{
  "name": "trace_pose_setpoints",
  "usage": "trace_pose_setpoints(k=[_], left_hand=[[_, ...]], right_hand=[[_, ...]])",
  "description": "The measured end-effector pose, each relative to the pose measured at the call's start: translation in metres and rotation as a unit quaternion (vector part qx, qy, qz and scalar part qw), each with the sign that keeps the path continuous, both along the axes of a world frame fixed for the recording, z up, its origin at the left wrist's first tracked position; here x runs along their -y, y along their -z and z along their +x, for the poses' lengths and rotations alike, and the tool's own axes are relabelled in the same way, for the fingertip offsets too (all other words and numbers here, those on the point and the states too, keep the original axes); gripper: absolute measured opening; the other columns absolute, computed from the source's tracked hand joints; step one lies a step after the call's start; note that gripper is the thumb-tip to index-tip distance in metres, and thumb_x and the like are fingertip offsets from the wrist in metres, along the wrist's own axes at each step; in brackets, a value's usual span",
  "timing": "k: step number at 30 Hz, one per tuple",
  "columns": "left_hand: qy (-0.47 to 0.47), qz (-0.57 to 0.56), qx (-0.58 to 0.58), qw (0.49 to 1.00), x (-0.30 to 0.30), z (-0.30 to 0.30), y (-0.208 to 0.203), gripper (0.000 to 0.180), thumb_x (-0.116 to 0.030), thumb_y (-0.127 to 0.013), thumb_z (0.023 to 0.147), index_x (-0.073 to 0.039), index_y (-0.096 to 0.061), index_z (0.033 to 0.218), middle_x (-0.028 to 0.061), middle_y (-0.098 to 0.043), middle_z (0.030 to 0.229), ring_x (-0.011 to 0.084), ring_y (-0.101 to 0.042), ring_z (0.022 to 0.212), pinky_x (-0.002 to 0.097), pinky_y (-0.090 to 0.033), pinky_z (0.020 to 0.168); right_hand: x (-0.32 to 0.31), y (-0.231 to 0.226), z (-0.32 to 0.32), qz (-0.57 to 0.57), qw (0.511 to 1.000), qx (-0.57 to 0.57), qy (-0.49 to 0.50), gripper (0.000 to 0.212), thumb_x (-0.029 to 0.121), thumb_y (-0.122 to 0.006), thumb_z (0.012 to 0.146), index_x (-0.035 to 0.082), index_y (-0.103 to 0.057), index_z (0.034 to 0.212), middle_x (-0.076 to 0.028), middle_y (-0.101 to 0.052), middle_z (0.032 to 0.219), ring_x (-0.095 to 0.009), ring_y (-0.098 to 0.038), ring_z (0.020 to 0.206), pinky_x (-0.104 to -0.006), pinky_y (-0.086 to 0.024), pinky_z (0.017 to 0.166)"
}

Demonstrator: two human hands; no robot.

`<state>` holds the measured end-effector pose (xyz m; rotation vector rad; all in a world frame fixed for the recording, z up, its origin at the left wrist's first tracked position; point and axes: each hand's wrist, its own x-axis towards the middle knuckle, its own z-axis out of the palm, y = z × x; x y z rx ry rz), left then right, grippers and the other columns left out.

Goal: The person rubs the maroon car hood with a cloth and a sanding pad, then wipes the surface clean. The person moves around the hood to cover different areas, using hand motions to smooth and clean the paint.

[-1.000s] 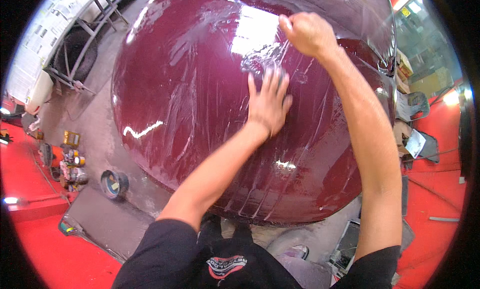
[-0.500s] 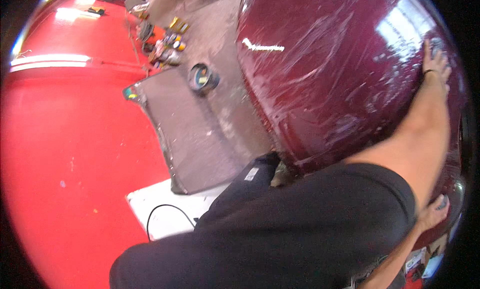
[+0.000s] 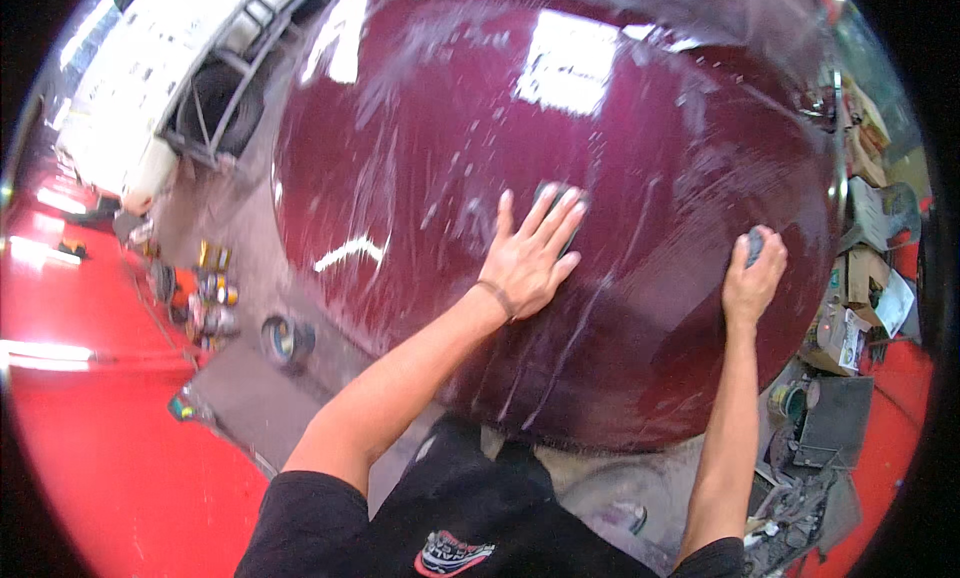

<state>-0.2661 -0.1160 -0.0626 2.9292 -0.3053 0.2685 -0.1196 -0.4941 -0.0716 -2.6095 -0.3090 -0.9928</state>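
A large maroon car panel (image 3: pixel 680 178), its glossy surface streaked with whitish wet marks, spreads before me. My left hand (image 3: pixel 525 263) lies on its middle with the fingers stretched and a little apart, over a dark pad (image 3: pixel 568 240) that shows partly beneath and between them. Farther right, my right hand (image 3: pixel 752 278) has its fingers curled round a small grey pad (image 3: pixel 755 246) against the panel. The palm side of both hands is hidden.
A bucket (image 3: pixel 288 338) stands on the floor at left, near several cans and bottles (image 3: pixel 215 303). Red surfaces (image 3: pixel 90 448) flank the left side. Cardboard boxes (image 3: pixel 865 278) and a dark case (image 3: pixel 835 418) sit at right. A metal frame (image 3: pixel 215 128) stands at the far left.
The view has swung round to the right, bringing the whole panel and both hands into the middle. Both hands remain on the panel, and the pads under them now show more plainly.
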Motion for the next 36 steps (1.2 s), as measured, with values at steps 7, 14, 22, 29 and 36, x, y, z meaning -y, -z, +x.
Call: trace_pose_setpoints(k=[7,14,22,29,36], left_hand=[[-0.122,0.087,-0.078,0.986,-0.043,0.225,-0.062,0.070,-0.045,-0.030,0.114,-0.014,-0.017,0.176,0.0043,-0.013,0.185,0.0280,-0.009,0.170,0.0737,-0.004,0.131],[-0.016,0.093,0.002,0.995,0.057,0.129,-0.010,0.069,-0.042,-0.031,0.114,-0.009,-0.021,0.175,0.0090,-0.012,0.185,0.0311,-0.007,0.171,0.0740,-0.002,0.130],[-0.123,-0.019,-0.009,0.992,0.071,0.248,-0.047,0.069,-0.045,-0.030,0.114,-0.011,-0.023,0.174,0.0057,-0.016,0.184,0.0281,-0.012,0.170,0.0748,-0.004,0.130],[-0.149,0.075,-0.072,0.983,0.023,0.293,-0.064,0.067,-0.039,-0.030,0.113,-0.014,-0.021,0.175,0.0019,-0.011,0.185,0.0261,-0.012,0.170,0.0813,-0.002,0.126],[-0.234,0.031,-0.034,0.971,-0.071,0.219,-0.029,0.069,-0.046,-0.024,0.115,-0.016,-0.013,0.177,0.0040,-0.008,0.185,0.0276,-0.005,0.171,0.0760,-0.002,0.129]], right_hand=[[-0.024,0.000,-0.010,0.053,0.998,-0.007,-0.013,0.037,0.023,-0.072,0.099,0.006,-0.063,0.131,-0.017,-0.065,0.132,-0.041,-0.057,0.136,-0.0533,-0.042,0.119],[-0.002,0.007,-0.006,0.028,0.997,0.025,0.071,0.038,0.023,-0.072,0.098,0.008,-0.062,0.132,-0.017,-0.063,0.132,-0.041,-0.057,0.134,-0.0543,-0.045,0.116],[-0.035,0.002,-0.006,0.065,0.996,0.018,0.060,0.040,0.021,-0.073,0.098,0.007,-0.062,0.133,-0.017,-0.063,0.135,-0.040,-0.055,0.137,-0.0540,-0.043,0.119],[0.001,0.004,-0.021,0.040,0.996,0.001,0.078,0.039,0.022,-0.072,0.098,0.006,-0.062,0.133,-0.017,-0.063,0.134,-0.040,-0.057,0.135,-0.0542,-0.044,0.116],[-0.029,0.003,-0.010,0.050,0.997,0.024,0.061,0.039,0.023,-0.072,0.098,0.007,-0.062,0.132,-0.016,-0.064,0.133,-0.040,-0.057,0.136,-0.0544,-0.043,0.118]])
